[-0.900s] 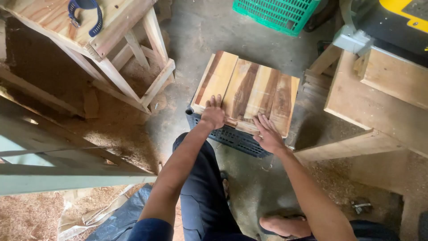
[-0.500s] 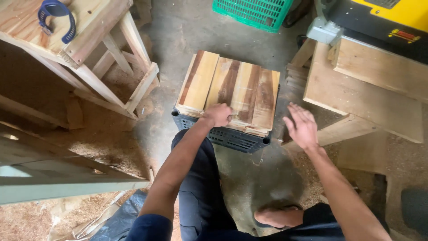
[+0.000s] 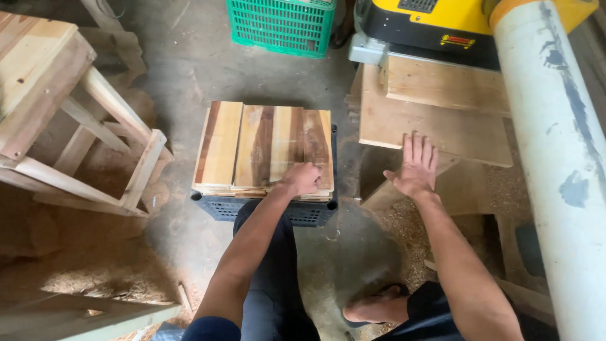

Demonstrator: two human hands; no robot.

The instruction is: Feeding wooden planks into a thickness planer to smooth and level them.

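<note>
A stack of short wooden boards (image 3: 252,145) lies flat on a dark plastic crate (image 3: 271,211) on the floor in front of me. My left hand (image 3: 302,178) rests with curled fingers on the near edge of the top boards. My right hand (image 3: 416,165) is flat and spread, fingers apart, reaching onto the near edge of a wide wooden board (image 3: 435,126) to the right. That board lies in front of a yellow and black machine (image 3: 435,28). My foot in a sandal (image 3: 375,309) shows below.
A wooden stool frame (image 3: 76,126) stands at the left. A green plastic basket (image 3: 281,25) sits at the back. A thick white pipe (image 3: 555,145) runs down the right side. Sawdust covers the floor at left and near my right leg.
My right hand left the stack of boards and moved right onto the wide board by the machine. My left hand stayed on the stack. The view shifted right.
</note>
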